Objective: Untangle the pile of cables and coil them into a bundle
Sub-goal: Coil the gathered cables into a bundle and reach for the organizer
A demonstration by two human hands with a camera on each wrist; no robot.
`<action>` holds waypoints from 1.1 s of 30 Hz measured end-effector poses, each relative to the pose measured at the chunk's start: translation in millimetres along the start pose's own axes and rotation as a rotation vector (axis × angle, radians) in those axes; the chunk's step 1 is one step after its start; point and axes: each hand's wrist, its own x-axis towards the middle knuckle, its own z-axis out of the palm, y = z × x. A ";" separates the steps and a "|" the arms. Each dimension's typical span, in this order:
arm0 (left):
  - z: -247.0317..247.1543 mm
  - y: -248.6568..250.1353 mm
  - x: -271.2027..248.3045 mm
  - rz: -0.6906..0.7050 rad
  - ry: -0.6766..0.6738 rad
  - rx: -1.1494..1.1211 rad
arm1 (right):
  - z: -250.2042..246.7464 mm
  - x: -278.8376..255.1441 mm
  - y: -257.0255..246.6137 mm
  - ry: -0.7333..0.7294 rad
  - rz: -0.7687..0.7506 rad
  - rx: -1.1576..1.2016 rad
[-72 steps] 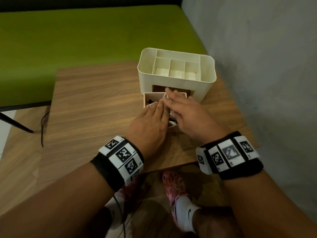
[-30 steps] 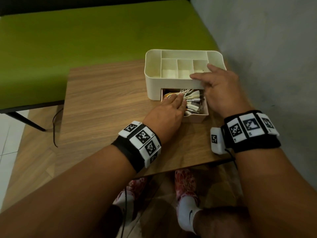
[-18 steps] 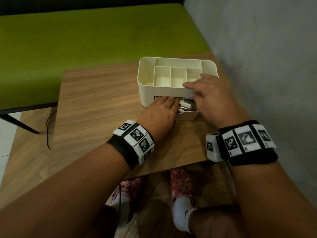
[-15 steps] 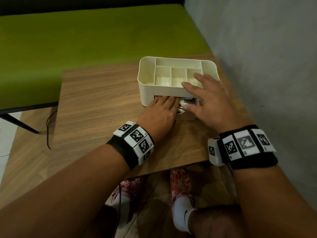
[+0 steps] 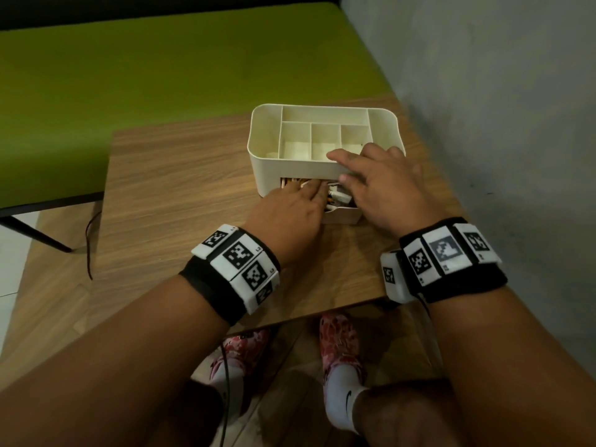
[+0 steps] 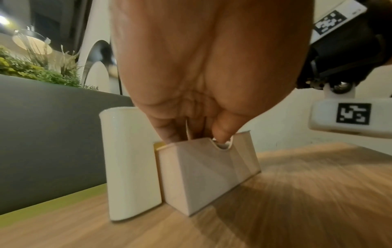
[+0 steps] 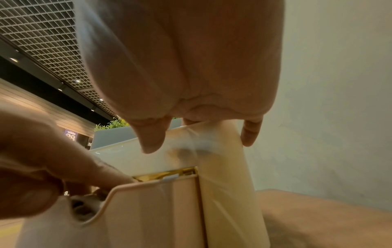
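**Two hands at the organizer's drawer**

Two forearms reach up from the bottom of the head view and meet at mid-frame, each wrist wrapped in a black band carrying white marker tiles. Our left hand (image 5: 287, 211) lies palm down over the partly open drawer (image 5: 342, 216), its fingers (image 5: 314, 188) together and extended into the drawer, resting on the cables (image 5: 338, 196). In the left wrist view those fingers point down into the drawer and the thumb tip sits at the notch in the drawer front; whether they pinch any cable we cannot tell.

Our right hand (image 5: 380, 185) sits right of centre, palm down, fingers spread and fairly straight. The index reaches over the front rim of the cream organizer (image 5: 264, 156), and the other fingers lie over its right corner. In the right wrist view two fingertips hang in front of the organizer's wall without curling around anything.

The cables lie bunched inside the drawer, mostly hidden by both hands; we see only white plugs and a little orange. The organizer stands on the wooden table (image 5: 177, 188), near the grey wall (image 5: 500, 91) at the right of the frame.
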 end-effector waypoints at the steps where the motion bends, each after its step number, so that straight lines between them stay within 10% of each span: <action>1: -3.5 -0.5 -0.3 0.006 -0.015 -0.024 | 0.1 0.4 0.5 -0.002 0.009 0.004; 33: -5.7 -6.7 10.3 -0.160 0.123 -0.059 | 15.8 -19.9 -12.7 0.069 0.030 -0.050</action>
